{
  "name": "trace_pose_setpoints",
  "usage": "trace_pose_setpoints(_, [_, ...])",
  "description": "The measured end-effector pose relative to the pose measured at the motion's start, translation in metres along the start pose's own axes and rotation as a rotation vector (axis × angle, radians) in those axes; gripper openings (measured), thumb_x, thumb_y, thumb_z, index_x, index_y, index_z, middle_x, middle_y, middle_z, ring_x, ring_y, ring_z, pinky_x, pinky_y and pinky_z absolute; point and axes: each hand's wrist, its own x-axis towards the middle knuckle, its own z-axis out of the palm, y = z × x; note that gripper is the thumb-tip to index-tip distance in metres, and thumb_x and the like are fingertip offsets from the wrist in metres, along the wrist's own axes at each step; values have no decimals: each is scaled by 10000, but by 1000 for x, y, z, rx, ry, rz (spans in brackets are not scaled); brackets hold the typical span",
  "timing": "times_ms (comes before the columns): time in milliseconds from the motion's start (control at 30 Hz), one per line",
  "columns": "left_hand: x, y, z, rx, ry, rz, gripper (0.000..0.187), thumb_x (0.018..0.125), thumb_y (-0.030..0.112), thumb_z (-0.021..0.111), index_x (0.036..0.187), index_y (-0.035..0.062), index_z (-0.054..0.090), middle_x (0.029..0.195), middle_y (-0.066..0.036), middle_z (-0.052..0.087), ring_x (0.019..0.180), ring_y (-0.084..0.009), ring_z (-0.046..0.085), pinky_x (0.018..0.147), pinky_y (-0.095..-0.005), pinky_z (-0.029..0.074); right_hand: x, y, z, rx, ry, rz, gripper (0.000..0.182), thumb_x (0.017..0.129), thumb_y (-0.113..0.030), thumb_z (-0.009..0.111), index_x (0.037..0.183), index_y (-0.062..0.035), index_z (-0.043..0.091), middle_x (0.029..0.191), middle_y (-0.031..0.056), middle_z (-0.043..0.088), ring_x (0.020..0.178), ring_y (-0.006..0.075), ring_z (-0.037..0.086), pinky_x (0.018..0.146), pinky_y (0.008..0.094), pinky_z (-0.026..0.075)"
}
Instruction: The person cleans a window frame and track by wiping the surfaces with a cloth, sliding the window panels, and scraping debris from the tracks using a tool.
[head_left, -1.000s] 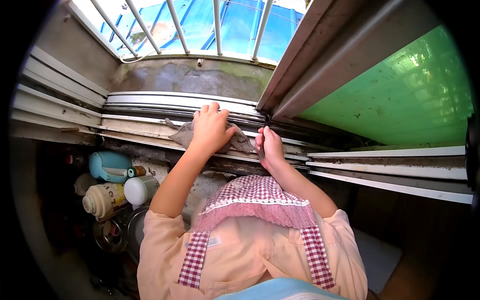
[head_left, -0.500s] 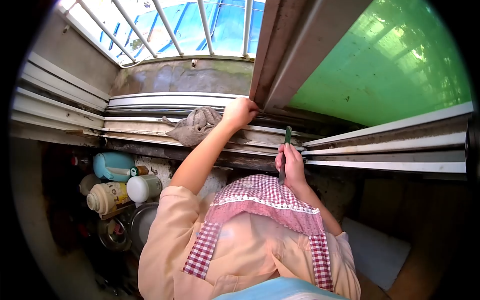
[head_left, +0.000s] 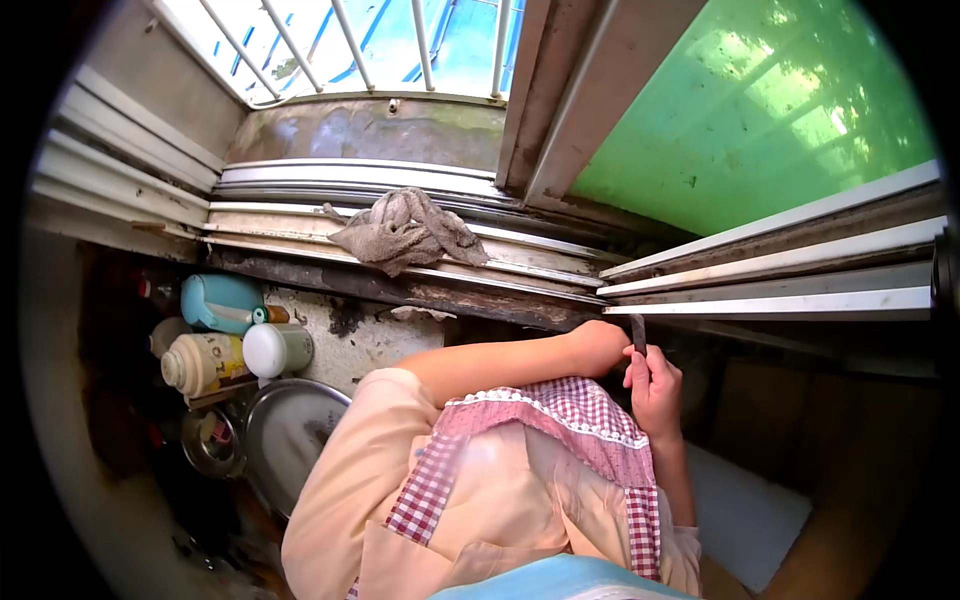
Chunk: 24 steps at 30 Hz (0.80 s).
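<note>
My right hand (head_left: 655, 392) is closed on a narrow dark flat tool (head_left: 638, 333), whose end sticks up above the fingers. Right beside it is my left hand (head_left: 600, 348), in front of the apron; its fingers are turned away and mostly hidden. Whether it touches the tool I cannot make out. A crumpled grey-brown cloth (head_left: 408, 232) lies across the white window track (head_left: 290, 232), away from both hands.
Metal bars (head_left: 345, 45) stand outside the window, with a green pane (head_left: 760, 130) at the right. Below left are a blue container (head_left: 218, 303), a white-lidded jar (head_left: 277, 350), a cream bottle (head_left: 205, 365) and a round metal tray (head_left: 290, 430).
My left hand has left the window track and come down and right, beside my right hand. My right hand has moved right and down with the tool, whose green part no longer shows.
</note>
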Motion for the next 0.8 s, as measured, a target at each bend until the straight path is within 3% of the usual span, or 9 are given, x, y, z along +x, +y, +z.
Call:
trace_pose_setpoints(67, [-24,12,-42,69,28,-43,121,726,168,613,794,91,678,762,-145,654,729,-341,636,653,-421,520,-4,5,-4,-25,-4,31,173,970,-134,478,917,-8,583,565,36,522,510,104,508,486,256,387])
trace_pose_setpoints(133, [-46,-3,-94,115,191,-421,135,772,150,602,865,103,688,814,-120,661,769,-321,644,689,-421,520,-5,17,4,-1,-13,29,173,971,-136,476,916,-9,580,565,38,523,509,104,510,485,257,387])
trace_pose_setpoints(233, [-71,-49,-167,263,783,-569,223,772,190,665,957,66,655,864,-131,659,829,-273,646,729,-384,522,5,10,16,80,-43,48,170,972,-132,470,908,-11,572,569,36,512,517,103,499,491,259,382])
trace_pose_setpoints(300, [-69,-103,-183,363,1001,-304,363,741,197,713,1055,47,612,978,-156,647,921,-259,631,780,-363,512,21,9,32,136,-75,50,160,962,-122,479,898,-10,574,565,46,510,513,125,512,492,276,391])
trace_pose_setpoints(367, [-56,-139,-195,354,896,-62,463,710,181,735,1123,46,577,1084,-179,620,995,-261,606,818,-349,498,43,7,55,241,-80,97,186,975,-147,464,881,-15,557,573,20,482,508,108,458,489,270,372])
trace_pose_setpoints(433, [-42,-152,-210,97,519,-111,459,690,164,731,1109,42,588,1056,-162,644,965,-285,615,827,-339,492,67,3,75,267,-105,91,183,976,-155,468,886,-24,559,579,10,479,510,105,447,488,270,370])
trace_pose_setpoints(500, [-22,-171,-208,-152,432,-204,426,647,163,740,1043,53,625,962,-143,675,878,-273,638,789,-335,496,92,-1,93,156,-126,-40,182,977,-173,474,897,-30,554,589,32,486,522,129,470,501,283,388])
trace_pose_setpoints(567, [-17,-156,-219,-76,308,-265,362,594,162,743,938,76,670,834,-132,684,776,-253,652,741,-344,511,110,-26,105,190,-134,-71,177,975,-173,480,897,-30,547,593,52,492,532,146,492,510,294,402])
trace_pose_setpoints(800, [-24,-179,-228,-188,176,-11,364,608,155,711,955,67,644,802,-134,676,720,-258,633,696,-368,500,189,-87,134,-55,235,-363,126,947,-109,514,955,12,544,731,118,587,566,222,594,527,341,475])
